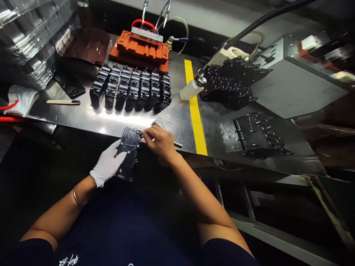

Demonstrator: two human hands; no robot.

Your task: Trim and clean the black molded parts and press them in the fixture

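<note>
My left hand (109, 162), in a white glove, grips a black ribbed plastic housing part (129, 142) by its left side, just off the front edge of the table. Triangular ribs and small round bosses show on its upper face. Bare and closed, my right hand (161, 142) pinches at the part's upper right corner. From behind that hand sticks the end of a thin pale-handled tool (178, 145); its tip is hidden by the fingers. A small clear plastic bag (164, 122) lies on the table beyond the right hand.
Several black housings (130, 88) stand in a row before an orange fixture (140, 51). A pale stick-like tool (63, 102) and a phone (70, 84) lie left. Right of them are a white bottle (191, 90), yellow tape (196, 125), stacked black parts (227, 83) and a grey box (299, 77).
</note>
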